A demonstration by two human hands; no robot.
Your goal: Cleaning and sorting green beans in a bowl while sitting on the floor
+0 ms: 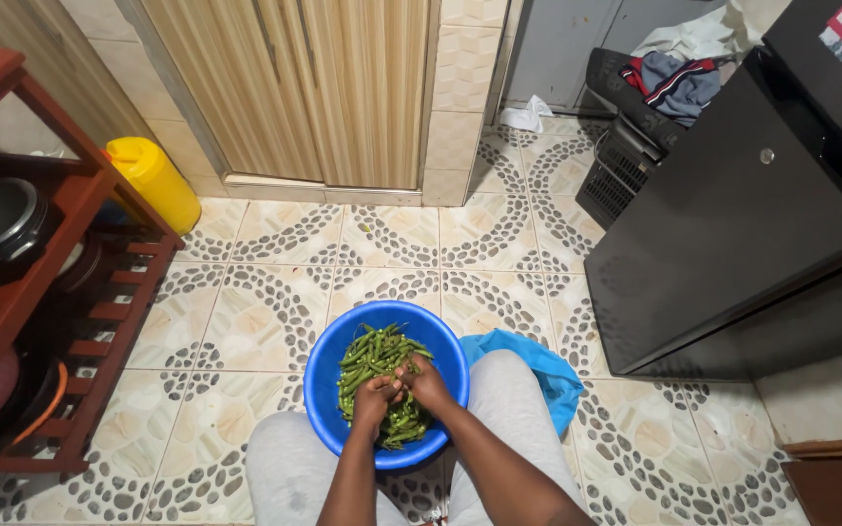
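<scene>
Person seated low, blue basin [328, 375] on the tiled floor [265, 321] between the knees. Basin holds a heap of green bean pods [374, 356], piled mostly toward its far side and centre.

Left hand [375, 399] and right hand [428, 382] meet over the middle of the basin, fingers curled in and pinching at one pod between them; both closed round it, though the pod itself is too small to make out clearly.

Handling, as I judge it: pods light, slim, fairly stiff, likely to snap rather than bend; best taken near the ends with fingertips. Basin plastic, light, flexible rim; grip at the rim.

Room around the basin: a blue cloth [550, 375] just right of it, by the right knee. Dark cabinet [733, 244] further right, its corner near. Wooden rack [70, 292] with pots well to the left, yellow jug [156, 182] beyond it. Open floor ahead of the basin up to the door [333, 88].
</scene>
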